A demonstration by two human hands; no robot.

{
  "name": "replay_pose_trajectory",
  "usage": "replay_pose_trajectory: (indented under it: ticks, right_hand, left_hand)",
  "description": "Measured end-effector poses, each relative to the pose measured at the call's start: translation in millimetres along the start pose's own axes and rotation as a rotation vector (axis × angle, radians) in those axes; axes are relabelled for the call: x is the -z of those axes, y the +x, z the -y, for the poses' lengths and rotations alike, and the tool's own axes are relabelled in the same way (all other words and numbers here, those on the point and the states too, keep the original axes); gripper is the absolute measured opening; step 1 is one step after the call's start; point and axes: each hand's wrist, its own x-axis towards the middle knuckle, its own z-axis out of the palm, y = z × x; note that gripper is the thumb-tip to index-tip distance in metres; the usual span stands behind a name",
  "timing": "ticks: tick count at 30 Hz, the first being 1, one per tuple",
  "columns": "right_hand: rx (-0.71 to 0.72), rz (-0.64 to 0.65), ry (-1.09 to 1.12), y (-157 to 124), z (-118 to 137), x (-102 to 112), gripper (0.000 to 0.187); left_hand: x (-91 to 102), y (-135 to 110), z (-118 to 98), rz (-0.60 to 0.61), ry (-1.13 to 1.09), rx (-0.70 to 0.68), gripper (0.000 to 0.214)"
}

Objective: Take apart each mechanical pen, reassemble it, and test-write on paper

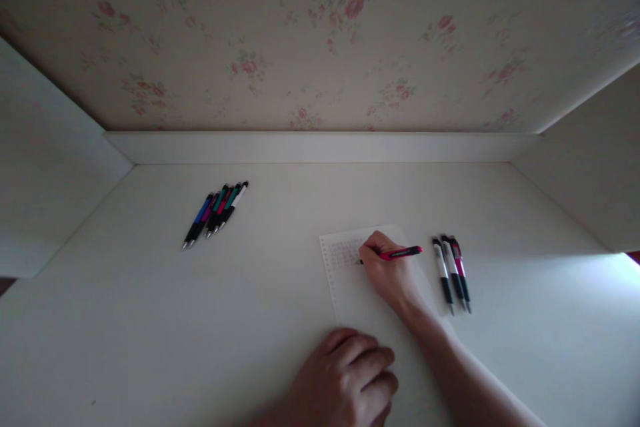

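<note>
Handwriting (341, 254) is illegible, the right hand (389, 273) covering some paper (356, 301).

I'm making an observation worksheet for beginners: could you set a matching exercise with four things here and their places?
Things
1. Left hand
2. Slim red-and-black pen
3. Cluster of slim blue, purple, green, red and white pens with black grips
4. Three slim white or pink pens with black grips

Places
A. Right of the white sheet of punched paper
B. At the picture's bottom edge
C. Well left of the paper
D. In the right hand

Pairs: 1-B; 2-D; 3-C; 4-A
</note>
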Motion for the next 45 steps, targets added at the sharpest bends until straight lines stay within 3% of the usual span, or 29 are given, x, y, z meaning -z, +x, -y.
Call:
replay_pose_trajectory:
  ticks: [9, 12, 15, 17, 21, 25, 31, 37, 40, 43, 45]
  right_hand:
    - [-0.046, -0.088, 0.155, 1, -2, 2, 0.01]
    - [-0.072, -0.081, 0.261, -1, -2, 5, 0.027]
    - [-0.029, -0.003, 0.115, -10, 1, 11, 0.04]
    - [0.134, 0.014, -0.026, -20, 2, 16, 0.049]
    - [0.573, -0.001, -0.26, -41, -2, 24, 0.042]
    - [0.756, -0.014, -0.455, -56, -7, 27, 0.044]
    - [0.771, -0.042, -0.52, -64, -5, 25, 0.043]
    - [0.76, 0.062, -0.452, -62, -2, 25, 0.036]
    - [0.654, 0.14, -0.356, -56, -3, 36, 0.018]
    - [0.505, 0.167, -0.342, -51, -6, 56, 0.031]
    - [0.386, 0.088, -0.367, -49, -10, 71, 0.039]
  left_hand:
    - [0.7, 0, 0, -0.015, 0.0, 0.002, 0.012]
    - [-0.5, 0, 0, -0.024, -0.023, 0.008, 0.015]
    - [-1.5, 1, -2, -0.064, -0.091, 0.037, 0.027]
    - [-1.8, 2, -3, -0.11, -0.161, 0.081, 0.039]
    - [-4.1, 2, -4, -0.191, -0.226, 0.125, 0.064]
    - [-6.9, 1, -3, -0.203, -0.203, 0.122, 0.068]
    - [-1.3, 0, -5, -0.16, -0.148, 0.109, 0.066]
    - [5.8, 4, -7, -0.222, -0.196, 0.122, 0.061]
    - [15.5, 7, -6, -0.197, -0.246, 0.185, 0.058]
    - [21.9, 8, -6, -0.192, -0.26, 0.204, 0.061]
    - [22.0, 7, -7, -0.197, -0.253, 0.236, 0.051]
